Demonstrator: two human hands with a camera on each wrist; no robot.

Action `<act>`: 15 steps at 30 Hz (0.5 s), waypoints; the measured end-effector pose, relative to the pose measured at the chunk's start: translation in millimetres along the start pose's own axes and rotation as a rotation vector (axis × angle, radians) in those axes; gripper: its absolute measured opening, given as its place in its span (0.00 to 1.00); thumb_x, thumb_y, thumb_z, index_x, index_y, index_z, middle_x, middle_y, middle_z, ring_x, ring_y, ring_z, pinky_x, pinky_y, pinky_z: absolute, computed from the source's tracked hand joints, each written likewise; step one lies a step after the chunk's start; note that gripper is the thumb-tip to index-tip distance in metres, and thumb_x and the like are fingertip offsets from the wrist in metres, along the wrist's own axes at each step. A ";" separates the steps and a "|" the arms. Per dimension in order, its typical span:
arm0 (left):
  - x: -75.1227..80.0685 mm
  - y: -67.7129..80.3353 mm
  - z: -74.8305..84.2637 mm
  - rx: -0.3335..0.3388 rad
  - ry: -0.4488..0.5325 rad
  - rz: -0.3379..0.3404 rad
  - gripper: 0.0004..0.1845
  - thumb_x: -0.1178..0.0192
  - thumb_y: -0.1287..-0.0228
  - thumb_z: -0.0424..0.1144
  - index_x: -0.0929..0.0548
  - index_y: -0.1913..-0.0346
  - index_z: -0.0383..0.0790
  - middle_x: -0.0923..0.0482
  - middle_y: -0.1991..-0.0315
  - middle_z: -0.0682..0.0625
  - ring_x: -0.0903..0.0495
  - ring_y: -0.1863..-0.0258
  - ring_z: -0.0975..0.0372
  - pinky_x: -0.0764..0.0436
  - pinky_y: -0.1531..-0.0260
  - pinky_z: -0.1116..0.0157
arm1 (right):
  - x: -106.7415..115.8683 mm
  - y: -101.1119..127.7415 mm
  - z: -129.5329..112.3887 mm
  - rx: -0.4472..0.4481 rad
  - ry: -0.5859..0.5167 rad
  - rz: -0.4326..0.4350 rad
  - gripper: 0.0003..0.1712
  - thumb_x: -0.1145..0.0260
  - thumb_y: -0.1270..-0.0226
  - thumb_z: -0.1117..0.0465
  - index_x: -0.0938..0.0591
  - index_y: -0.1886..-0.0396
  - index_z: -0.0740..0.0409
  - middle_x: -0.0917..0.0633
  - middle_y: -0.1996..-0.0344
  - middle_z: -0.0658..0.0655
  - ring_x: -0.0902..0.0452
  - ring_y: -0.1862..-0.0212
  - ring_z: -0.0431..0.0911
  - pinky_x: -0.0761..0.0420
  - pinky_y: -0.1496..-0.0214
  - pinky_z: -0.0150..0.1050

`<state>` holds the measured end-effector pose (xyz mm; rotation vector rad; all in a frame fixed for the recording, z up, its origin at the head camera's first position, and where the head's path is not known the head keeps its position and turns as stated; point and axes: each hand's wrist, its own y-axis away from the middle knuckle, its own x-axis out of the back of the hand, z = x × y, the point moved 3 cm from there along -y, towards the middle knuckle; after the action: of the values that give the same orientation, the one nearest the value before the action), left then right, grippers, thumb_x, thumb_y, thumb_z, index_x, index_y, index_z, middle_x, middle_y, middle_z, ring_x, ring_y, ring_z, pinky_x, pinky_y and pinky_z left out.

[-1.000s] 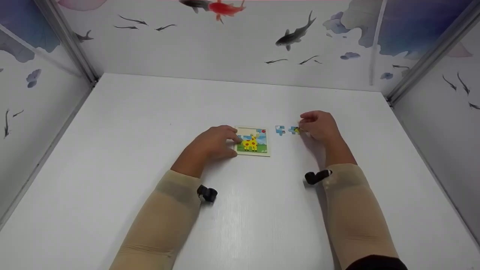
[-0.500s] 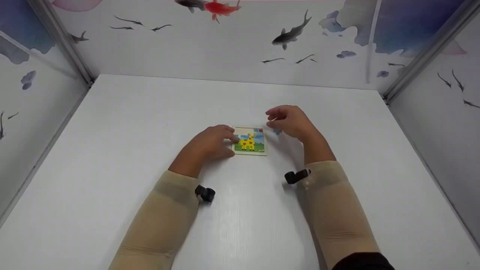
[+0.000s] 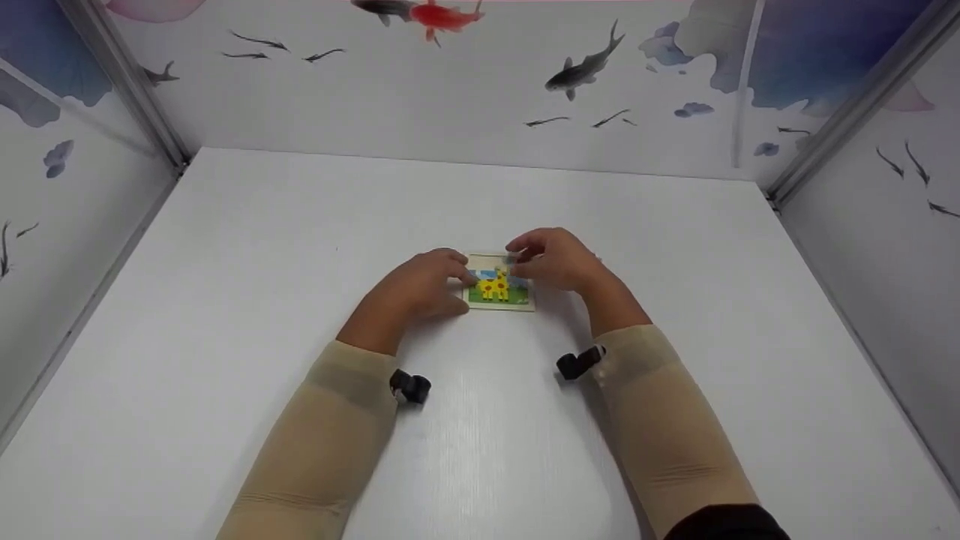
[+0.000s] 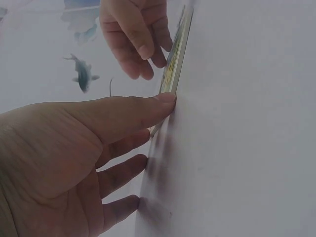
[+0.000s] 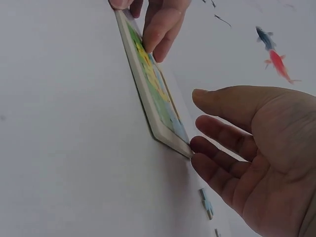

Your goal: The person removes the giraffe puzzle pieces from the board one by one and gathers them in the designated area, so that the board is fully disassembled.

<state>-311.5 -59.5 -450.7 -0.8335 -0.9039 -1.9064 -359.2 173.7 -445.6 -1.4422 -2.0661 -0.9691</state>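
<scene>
A small square giraffe jigsaw puzzle [image 3: 493, 288] lies in its pale wooden frame [image 3: 501, 307] on the white table. My left hand [image 3: 429, 288] grips the frame's left side, thumb at the near corner and a finger reaching onto the picture. Over the upper right part of the puzzle hovers my right hand [image 3: 556, 261], its fingers loosely bent. In the right wrist view, thumb and index finger stand apart with nothing visible between them, and the other fingertips are right at the frame's corner. The bare upper left of the frame shows pale wood.
Two loose puzzle pieces lie on the table beyond the frame's corner in the right wrist view, one blue piece [image 5: 206, 203] and another piece [image 5: 217, 232] at the bottom edge. White walls with painted fish [image 3: 581, 71] enclose the table [image 3: 480, 450].
My right hand has moved left from the loose pieces to over the puzzle's upper right, dipping lower since half a second ago. My left hand has kept its hold on the frame.
</scene>
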 end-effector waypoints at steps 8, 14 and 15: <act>-0.1 0.4 0.6 -0.009 0.002 0.010 0.25 0.27 0.32 0.44 0.14 0.32 0.57 0.31 0.21 0.56 0.37 0.16 0.54 0.37 0.16 0.52 | -6.1 -2.4 2.9 0.023 0.064 -0.031 0.15 0.24 0.30 0.61 0.10 0.46 0.42 0.15 0.42 0.47 0.21 0.38 0.49 0.20 0.27 0.51; 1.4 0.9 1.2 -0.012 -0.020 -0.007 0.25 0.28 0.31 0.45 0.15 0.31 0.57 0.32 0.19 0.56 0.39 0.16 0.54 0.38 0.16 0.50 | -7.5 -5.7 4.2 0.057 0.116 -0.046 0.13 0.24 0.30 0.58 0.08 0.47 0.43 0.19 0.37 0.45 0.23 0.37 0.48 0.21 0.27 0.50; 1.8 1.2 1.4 -0.015 -0.024 -0.010 0.25 0.28 0.31 0.45 0.15 0.31 0.57 0.32 0.19 0.56 0.38 0.16 0.54 0.38 0.16 0.50 | -7.8 -6.6 4.8 0.061 0.122 -0.049 0.14 0.24 0.30 0.58 0.08 0.46 0.43 0.20 0.37 0.45 0.24 0.37 0.48 0.21 0.27 0.50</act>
<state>-310.9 -59.5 -448.2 -0.8640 -0.9117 -1.9177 -362.3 171.1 -456.1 -1.2754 -2.0331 -0.9793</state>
